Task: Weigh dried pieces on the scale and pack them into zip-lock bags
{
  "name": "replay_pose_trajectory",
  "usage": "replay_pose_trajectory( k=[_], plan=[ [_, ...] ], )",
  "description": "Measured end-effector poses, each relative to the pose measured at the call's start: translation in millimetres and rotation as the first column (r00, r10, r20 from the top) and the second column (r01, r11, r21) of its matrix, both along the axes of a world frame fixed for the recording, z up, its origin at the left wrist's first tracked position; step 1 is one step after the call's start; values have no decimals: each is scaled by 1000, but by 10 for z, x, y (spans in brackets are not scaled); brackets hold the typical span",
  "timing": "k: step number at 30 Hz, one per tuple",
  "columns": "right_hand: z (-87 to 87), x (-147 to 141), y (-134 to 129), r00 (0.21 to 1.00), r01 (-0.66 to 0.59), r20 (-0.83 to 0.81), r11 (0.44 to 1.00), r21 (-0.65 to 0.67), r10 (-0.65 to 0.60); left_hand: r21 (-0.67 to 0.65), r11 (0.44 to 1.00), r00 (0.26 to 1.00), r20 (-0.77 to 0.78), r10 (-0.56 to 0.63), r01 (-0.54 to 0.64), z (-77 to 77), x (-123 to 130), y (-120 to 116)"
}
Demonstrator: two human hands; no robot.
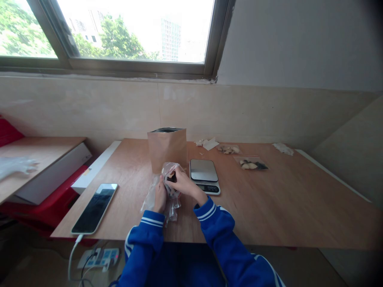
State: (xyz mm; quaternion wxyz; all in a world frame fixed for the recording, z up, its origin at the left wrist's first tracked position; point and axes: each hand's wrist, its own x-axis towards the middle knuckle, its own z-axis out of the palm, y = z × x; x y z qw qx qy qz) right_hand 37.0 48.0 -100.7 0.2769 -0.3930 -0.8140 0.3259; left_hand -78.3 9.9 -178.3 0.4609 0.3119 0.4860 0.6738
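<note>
Both hands on it now: the left hand (159,196) curled shut around the crumpled clear plastic bag (172,209), the right hand (183,180) gripping its upper end, dark pieces (171,177) showing inside, all just in front of a standing kraft paper pouch (166,150) with a dark inner lining! Over to the right on the wooden table (278,207), a digital kitchen scale (204,170) sits beside the hands, with a flat plastic bag (250,163) of pale and dark pieces farther along
</note>
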Motion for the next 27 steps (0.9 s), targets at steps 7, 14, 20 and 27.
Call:
replay_pose_trajectory(
  k=[7,14,20,27],
  plan=[
    [42,-3,-42,995,-31,-98,999,-20,29,-3,1000,1000,13,8,-8,49,-5,-20],
    [188,-4,-98,951,-54,-306,999,0,52,25,998,985,164,52,-57,-16,-10,30],
    [263,24,-100,936,-1,-351,999,52,19,51,999,931,365,-16,-3,38,10,36],
    [347,59,-73,923,-3,-383,997,80,33,0,1000,895,446,1,-2,175,44,-9]
  ],
)
